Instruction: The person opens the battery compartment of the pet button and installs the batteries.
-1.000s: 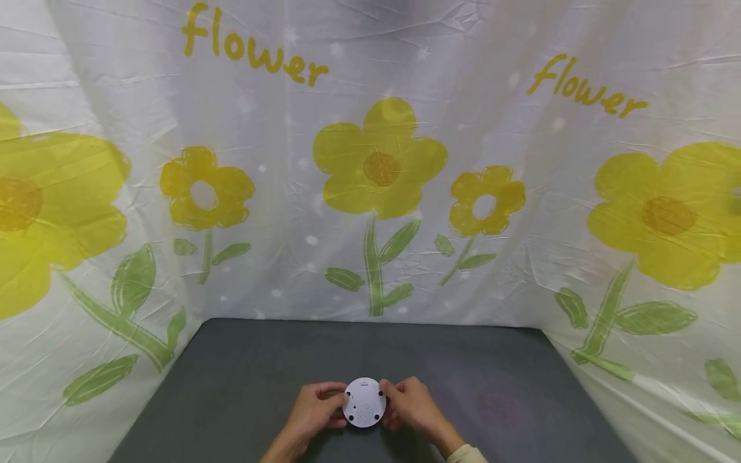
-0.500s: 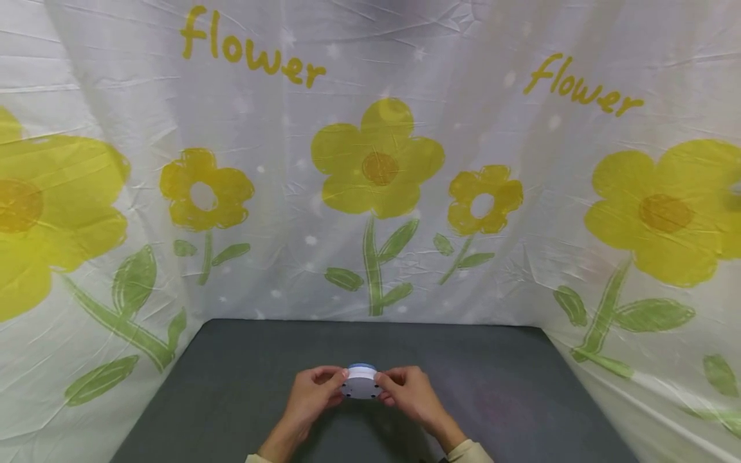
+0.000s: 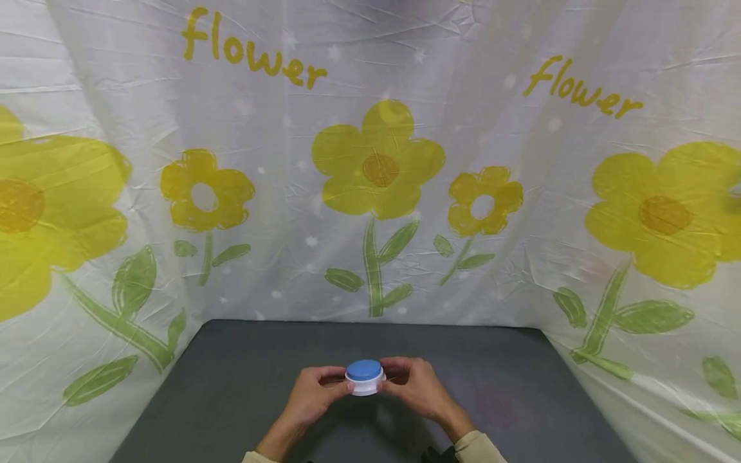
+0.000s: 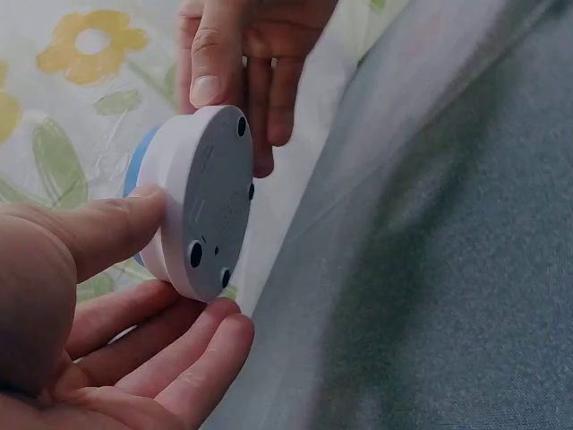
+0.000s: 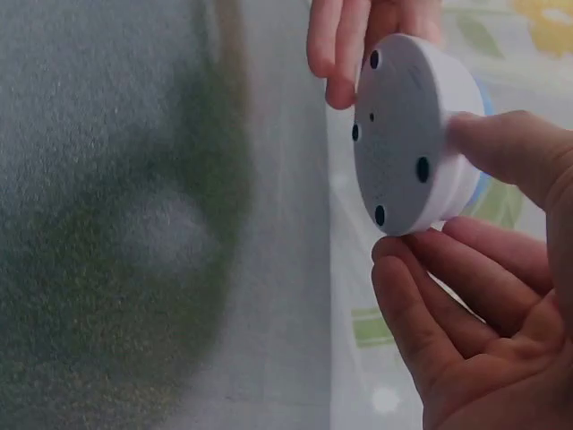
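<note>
Between both hands is a round white push button (image 3: 364, 387) with a domed blue top, held up over the dark table with its blue side facing up. My left hand (image 3: 315, 392) pinches its left edge between thumb and fingers. On the opposite edge my right hand (image 3: 418, 388) grips it in the same way. The underside of the button (image 4: 219, 206), seen in the left wrist view, has small black round feet. A patch of tiny holes also shows on the base of the button (image 5: 394, 152) in the right wrist view.
A dark grey table (image 3: 260, 347) spreads beneath the hands, with their shadow on it. Behind and on both sides hangs a white curtain (image 3: 278, 257) printed with yellow flowers. The table's back edge meets the curtain.
The button has been tipped over: its white underside faced up a second ago, and now the blue top does. Both hands have risen slightly, still gripping its edges.
</note>
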Available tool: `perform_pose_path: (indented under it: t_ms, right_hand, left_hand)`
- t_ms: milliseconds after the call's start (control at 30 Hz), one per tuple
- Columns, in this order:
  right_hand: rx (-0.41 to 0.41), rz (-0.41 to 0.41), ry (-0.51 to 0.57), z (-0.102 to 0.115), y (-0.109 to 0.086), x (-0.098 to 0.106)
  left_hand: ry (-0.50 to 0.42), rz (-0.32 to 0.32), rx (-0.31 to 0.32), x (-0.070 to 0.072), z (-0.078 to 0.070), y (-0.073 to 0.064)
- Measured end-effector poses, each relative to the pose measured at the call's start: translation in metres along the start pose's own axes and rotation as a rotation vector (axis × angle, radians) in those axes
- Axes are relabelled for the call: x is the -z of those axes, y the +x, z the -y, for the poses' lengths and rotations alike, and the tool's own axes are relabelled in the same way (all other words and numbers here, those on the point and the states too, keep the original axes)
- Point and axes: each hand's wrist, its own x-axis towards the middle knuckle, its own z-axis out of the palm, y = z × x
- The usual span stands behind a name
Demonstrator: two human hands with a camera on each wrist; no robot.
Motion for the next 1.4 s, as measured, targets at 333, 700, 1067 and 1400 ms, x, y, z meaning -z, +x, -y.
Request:
perform_pose_path:
  t_ms: [333, 700, 1067, 1400]
  right_hand:
    - [0.106, -0.006, -0.119, -0.009, 0.003, -0.008]
    - [0.13, 0.001, -0.221, -0.02, -0.001, -0.023]
    - [0.096, 0.013, -0.231, -0.032, -0.006, -0.036]
    - [0.084, 0.019, -0.246, -0.039, -0.008, -0.041]
  left_hand:
    - [0.216, -0.042, -0.111, -0.005, 0.008, 0.001]
    - [0.441, -0.064, -0.12, -0.007, 0.018, -0.004]
    - [0.556, -0.044, -0.127, -0.01, 0.035, -0.005]
    - [0.589, -0.043, -0.113, -0.014, 0.042, -0.006]
